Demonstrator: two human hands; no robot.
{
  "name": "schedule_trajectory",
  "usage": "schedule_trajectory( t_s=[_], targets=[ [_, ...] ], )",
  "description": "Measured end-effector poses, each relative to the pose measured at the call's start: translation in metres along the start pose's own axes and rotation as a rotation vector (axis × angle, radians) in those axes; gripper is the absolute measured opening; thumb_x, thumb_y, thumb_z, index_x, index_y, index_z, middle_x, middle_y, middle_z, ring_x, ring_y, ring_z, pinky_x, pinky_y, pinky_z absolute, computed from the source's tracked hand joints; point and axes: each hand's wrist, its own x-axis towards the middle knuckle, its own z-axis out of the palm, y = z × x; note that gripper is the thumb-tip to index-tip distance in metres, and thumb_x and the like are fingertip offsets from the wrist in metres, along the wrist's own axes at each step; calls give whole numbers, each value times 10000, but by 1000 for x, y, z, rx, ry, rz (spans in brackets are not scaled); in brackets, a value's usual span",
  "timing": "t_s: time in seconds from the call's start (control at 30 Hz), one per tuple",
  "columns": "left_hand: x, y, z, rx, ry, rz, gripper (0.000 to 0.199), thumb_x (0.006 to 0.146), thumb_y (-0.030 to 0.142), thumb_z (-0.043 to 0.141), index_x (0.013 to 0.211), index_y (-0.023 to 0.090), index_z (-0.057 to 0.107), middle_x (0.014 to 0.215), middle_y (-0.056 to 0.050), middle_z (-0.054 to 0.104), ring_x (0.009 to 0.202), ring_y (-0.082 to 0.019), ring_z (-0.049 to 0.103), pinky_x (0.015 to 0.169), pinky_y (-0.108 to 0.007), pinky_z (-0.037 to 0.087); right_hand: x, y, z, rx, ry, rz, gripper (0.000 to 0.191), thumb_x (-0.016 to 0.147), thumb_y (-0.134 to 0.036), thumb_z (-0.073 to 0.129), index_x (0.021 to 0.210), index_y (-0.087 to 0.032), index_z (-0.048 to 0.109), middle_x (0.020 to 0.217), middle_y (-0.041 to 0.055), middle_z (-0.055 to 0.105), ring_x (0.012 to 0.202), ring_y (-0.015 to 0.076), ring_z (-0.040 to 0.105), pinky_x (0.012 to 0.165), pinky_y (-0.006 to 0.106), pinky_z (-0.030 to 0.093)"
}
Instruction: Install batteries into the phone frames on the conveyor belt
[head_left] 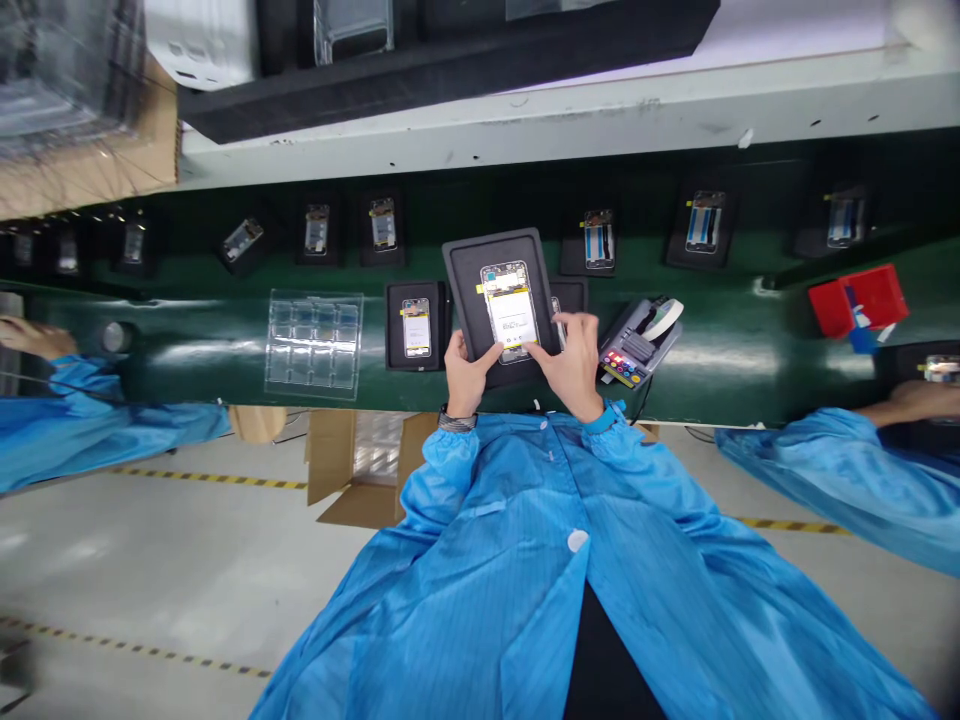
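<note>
A black tray is held up, tilted, above the green bench, with an opened phone lying in it; the phone's white battery and circuit board show. My left hand grips the tray's lower left edge, thumb reaching to the phone's bottom end. At the lower right edge is my right hand, closed on the tray, its thumb also by the phone's lower end. Some fingers of both hands are hidden. Behind the right hand, another black tray with a phone is partly covered.
Left of my hands lies another tray with a phone, then a clear blister tray. A grey label-tape device stands at right, near a red bin. Several phone trays line the back. Co-workers' arms appear on both sides.
</note>
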Motion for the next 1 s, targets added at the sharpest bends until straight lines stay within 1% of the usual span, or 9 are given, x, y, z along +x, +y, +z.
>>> schedule_trajectory(
  t_s=[0.03,0.07,0.13,0.23,0.37,0.5,0.8,0.93,1.0],
  targets=[
    [0,-1,-1,-12,-6,-10,613,678,446,998,1111,182,653,1184,-106,764,1150,-288,741,1110,-480,585,3,3,0,11,7,-46,754,737,-501,908,1359,-193,612,1445,182,575,1364,367,539,1136,516,458],
    [0,-1,-2,-23,-13,-19,611,685,434,995,1125,182,655,1198,-108,762,1161,-289,739,1114,-484,582,7,6,1,46,-23,-69,884,702,-534,930,1433,-199,564,1528,193,516,1434,382,484,1181,547,424],
    [1,-2,-4,-44,-20,-36,610,692,409,991,1151,184,657,1229,-113,757,1186,-293,732,1121,-493,576,16,13,6,173,-154,-47,999,635,-548,971,1466,-198,542,1501,185,568,1398,377,539,1187,547,444],
    [2,-3,-7,-76,-29,-68,624,686,386,993,1172,181,659,1267,-126,749,1220,-313,721,1126,-520,569,26,20,16,428,-302,38,844,670,-540,955,1357,-178,622,1318,140,719,1228,319,683,1116,473,544],
    [4,-2,-10,-109,-37,-94,617,672,387,998,1151,180,668,1268,-126,760,1222,-321,723,1114,-521,579,26,16,24,637,-322,88,652,763,-535,890,1253,-168,667,1263,117,761,1152,278,736,1065,425,592],
    [7,-3,-12,-133,-28,-125,622,649,381,1008,1142,185,685,1258,-115,773,1215,-313,729,1107,-503,586,23,9,25,508,-260,63,752,675,-486,963,1280,-163,656,1268,121,748,1181,297,717,1119,436,557],
    [28,-5,-21,-127,-62,-161,632,645,370,999,1162,178,690,1250,-131,772,1191,-323,735,1100,-517,579,25,2,33,370,-281,46,997,623,-471,974,1437,-133,507,1372,188,678,1313,358,634,1184,500,483],
    [40,-13,-26,-86,-90,-187,610,652,355,990,1155,180,694,1249,-125,772,1201,-323,728,1090,-502,585,31,10,49,367,-297,135,991,594,-544,972,1383,-166,508,1363,168,674,1297,350,635,1173,507,482],
    [57,-21,-30,-59,-112,-190,597,655,344,985,1154,182,699,1240,-122,774,1190,-320,731,1076,-493,594,37,16,60,397,-312,153,940,628,-574,941,1369,-192,506,1379,148,667,1286,319,640,1160,475,492]
  ],
)
